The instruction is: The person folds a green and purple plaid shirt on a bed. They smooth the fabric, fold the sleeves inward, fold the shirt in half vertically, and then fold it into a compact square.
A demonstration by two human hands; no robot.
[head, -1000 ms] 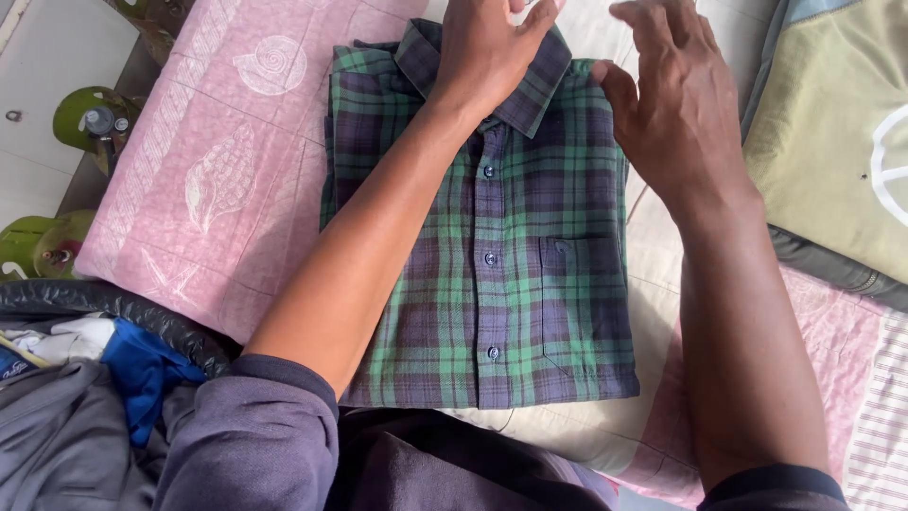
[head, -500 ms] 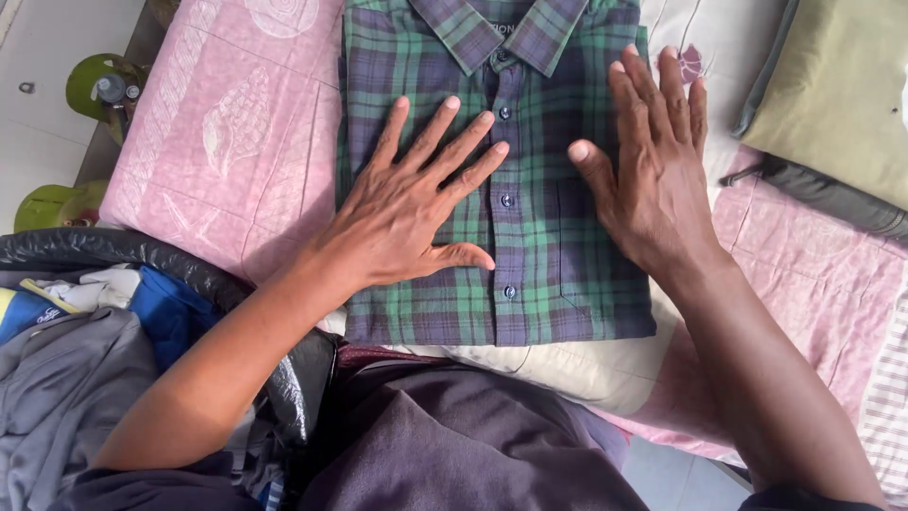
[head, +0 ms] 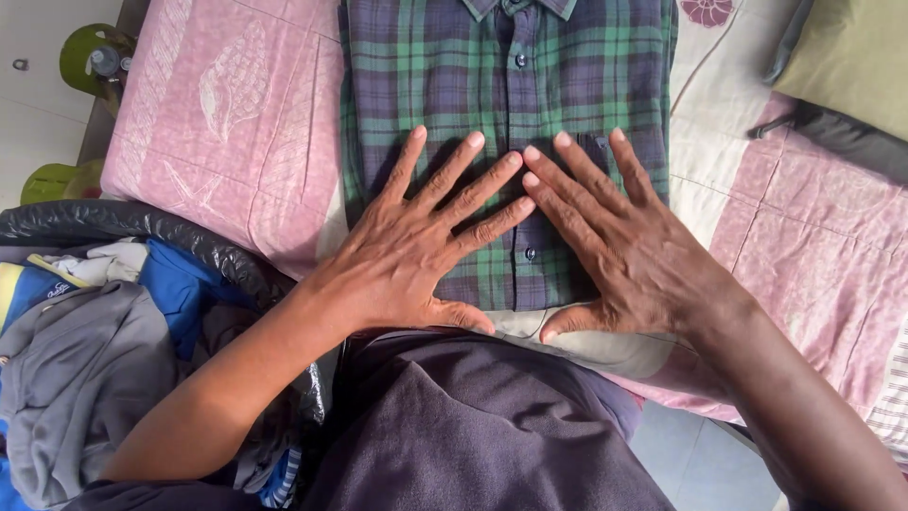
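Plaid shirt [head: 501,85] lies folded on the pink bed [head: 227,123]. Left hand [head: 411,255] and right hand [head: 624,251] press flat, fingers spread, holding nothing, near its lower edge.

Your left hand [head: 407,260] and right hand [head: 629,255] lie flat, fingers spread, side by side on the folded plaid shirt [head: 511,85], which rests on the pink bedspread [head: 218,123].
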